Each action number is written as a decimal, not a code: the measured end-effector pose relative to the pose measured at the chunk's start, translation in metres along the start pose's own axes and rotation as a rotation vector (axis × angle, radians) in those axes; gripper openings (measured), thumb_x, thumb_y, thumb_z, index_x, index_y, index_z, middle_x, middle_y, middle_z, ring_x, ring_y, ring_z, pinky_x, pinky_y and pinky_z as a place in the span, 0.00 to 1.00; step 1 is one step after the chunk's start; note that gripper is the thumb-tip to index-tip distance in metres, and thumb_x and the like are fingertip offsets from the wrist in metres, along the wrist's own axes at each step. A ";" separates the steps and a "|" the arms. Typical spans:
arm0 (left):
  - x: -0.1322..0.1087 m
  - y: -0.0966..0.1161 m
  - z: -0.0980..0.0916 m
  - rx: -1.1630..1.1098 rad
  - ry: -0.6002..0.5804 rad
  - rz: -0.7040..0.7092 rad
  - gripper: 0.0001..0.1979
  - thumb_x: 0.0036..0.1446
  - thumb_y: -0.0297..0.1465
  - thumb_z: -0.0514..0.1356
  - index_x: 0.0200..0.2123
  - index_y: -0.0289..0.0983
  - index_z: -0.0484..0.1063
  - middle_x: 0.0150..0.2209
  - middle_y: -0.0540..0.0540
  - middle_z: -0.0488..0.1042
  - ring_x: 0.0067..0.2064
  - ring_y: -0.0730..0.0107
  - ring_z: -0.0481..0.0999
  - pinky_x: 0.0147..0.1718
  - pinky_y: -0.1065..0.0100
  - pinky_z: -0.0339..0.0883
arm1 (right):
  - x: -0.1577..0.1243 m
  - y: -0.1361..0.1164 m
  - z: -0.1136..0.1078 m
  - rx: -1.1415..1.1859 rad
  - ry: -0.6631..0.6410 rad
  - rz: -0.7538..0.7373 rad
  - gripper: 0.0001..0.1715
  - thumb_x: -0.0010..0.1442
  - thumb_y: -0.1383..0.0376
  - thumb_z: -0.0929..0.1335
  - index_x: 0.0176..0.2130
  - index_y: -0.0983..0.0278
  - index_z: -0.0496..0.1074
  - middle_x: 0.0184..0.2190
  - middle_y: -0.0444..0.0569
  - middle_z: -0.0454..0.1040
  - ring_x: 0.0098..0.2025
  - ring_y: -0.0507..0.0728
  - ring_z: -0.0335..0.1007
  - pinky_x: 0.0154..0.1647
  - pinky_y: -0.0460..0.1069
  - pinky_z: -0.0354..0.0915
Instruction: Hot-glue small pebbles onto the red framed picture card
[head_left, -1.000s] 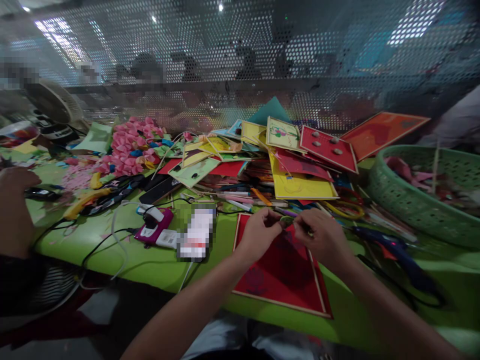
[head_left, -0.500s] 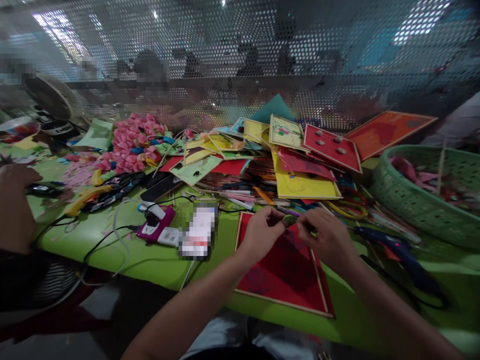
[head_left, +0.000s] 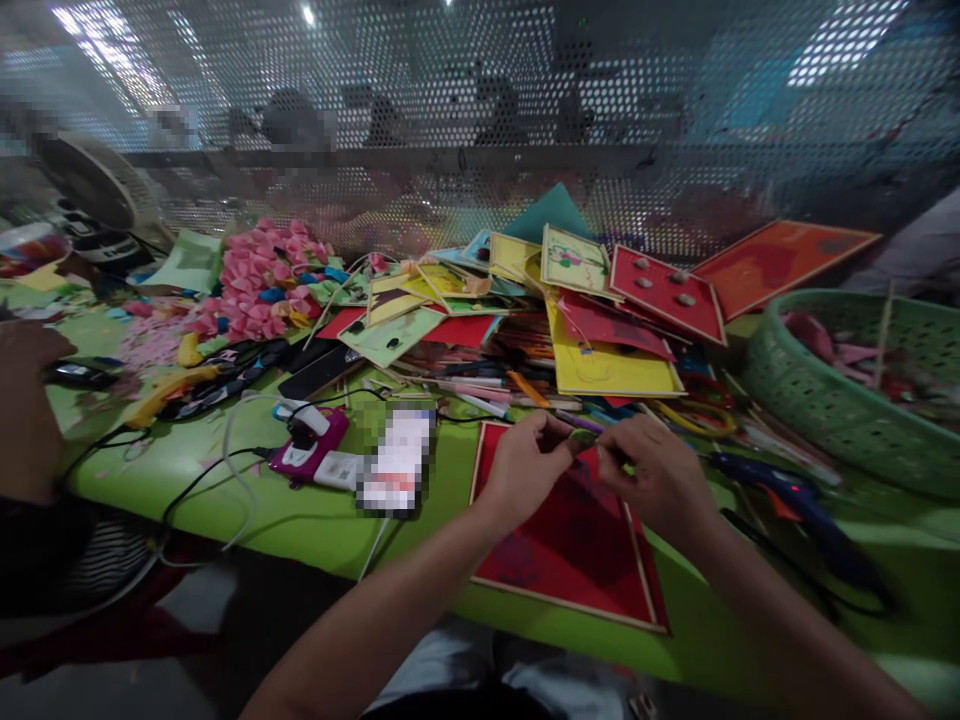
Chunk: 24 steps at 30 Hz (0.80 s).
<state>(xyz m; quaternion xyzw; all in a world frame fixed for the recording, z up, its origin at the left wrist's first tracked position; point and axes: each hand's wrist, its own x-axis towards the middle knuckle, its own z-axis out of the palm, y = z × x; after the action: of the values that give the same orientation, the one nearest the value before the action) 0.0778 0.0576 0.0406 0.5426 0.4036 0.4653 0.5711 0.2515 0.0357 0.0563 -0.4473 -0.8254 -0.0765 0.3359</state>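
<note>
Above the far part of a red card with a pale stick frame, both my hands are raised close together. My left hand pinches a small round green piece between thumb and fingers. Beside it, my right hand is closed, thumb against fingertips, near the piece's right side; whatever lies in that pinch is too small to make out. Dark purplish marks show on the red card, which lies flat on the green table under my wrists.
To the right lie a blue glue gun and a green basket of scraps. Framed cards pile up behind pens and scissors. At left are a phone, a purple power adapter, cables, pink paper petals and another person's hand.
My hands stay almost in place, with the right fingers shifting slightly by the green piece. The view has moved a little, and the other person's hand sits slightly further left.
</note>
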 end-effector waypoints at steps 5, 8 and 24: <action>-0.001 -0.003 0.000 -0.026 -0.019 0.003 0.10 0.55 0.36 0.67 0.33 0.36 0.72 0.31 0.48 0.75 0.33 0.71 0.72 0.34 0.69 0.64 | 0.001 0.000 0.000 0.008 0.009 0.000 0.10 0.60 0.72 0.63 0.28 0.60 0.63 0.24 0.45 0.65 0.29 0.56 0.61 0.31 0.50 0.57; 0.000 -0.004 0.000 -0.032 -0.005 0.001 0.10 0.55 0.37 0.67 0.33 0.36 0.72 0.31 0.49 0.75 0.32 0.71 0.72 0.33 0.69 0.64 | 0.002 -0.004 -0.001 0.043 0.009 0.006 0.10 0.59 0.72 0.64 0.28 0.60 0.64 0.24 0.45 0.67 0.29 0.56 0.62 0.31 0.50 0.58; 0.003 0.006 -0.004 -0.600 -0.070 -0.317 0.24 0.36 0.38 0.78 0.34 0.34 0.73 0.28 0.50 0.77 0.29 0.73 0.75 0.34 0.69 0.67 | 0.001 0.004 -0.009 0.464 0.007 0.453 0.11 0.64 0.56 0.69 0.35 0.61 0.73 0.27 0.44 0.72 0.29 0.54 0.67 0.30 0.48 0.64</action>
<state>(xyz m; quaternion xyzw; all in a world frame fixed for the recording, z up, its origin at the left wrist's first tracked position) 0.0738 0.0611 0.0464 0.2964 0.3081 0.4502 0.7840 0.2590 0.0350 0.0626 -0.5308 -0.6991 0.1891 0.4402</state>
